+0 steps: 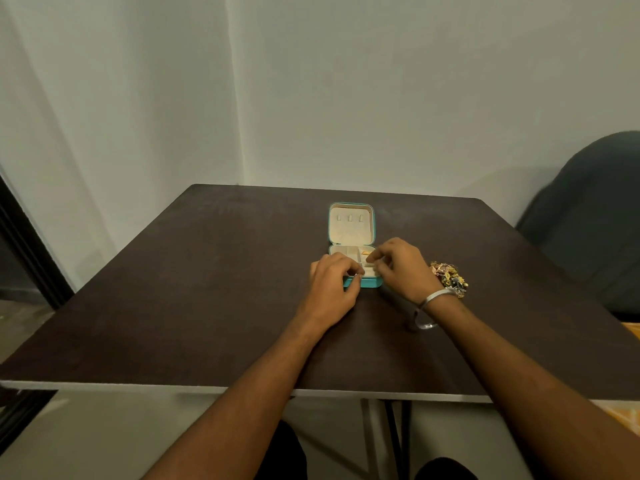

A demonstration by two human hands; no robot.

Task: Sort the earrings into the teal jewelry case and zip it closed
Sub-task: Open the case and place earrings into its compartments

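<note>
The teal jewelry case [369, 283] lies open on the dark table [207, 289], its cream-lined lid [351, 223] standing up at the back. A small gold earring [365, 252] lies in a rear compartment. My left hand [332, 285] rests at the case's front left corner, with fingers curled and pinching something small at the rim. My right hand [401, 268] hovers over the case's right side, its fingertips pinched together above a compartment; what they hold is too small to tell. A heap of mixed earrings [450, 277] lies just right of my right wrist.
A dark padded chair [588, 223] stands beyond the table's right edge. White walls close off the back. The table's near edge [173, 388] runs across the lower view, with metal legs below it. A silver bangle [433, 299] circles my right wrist.
</note>
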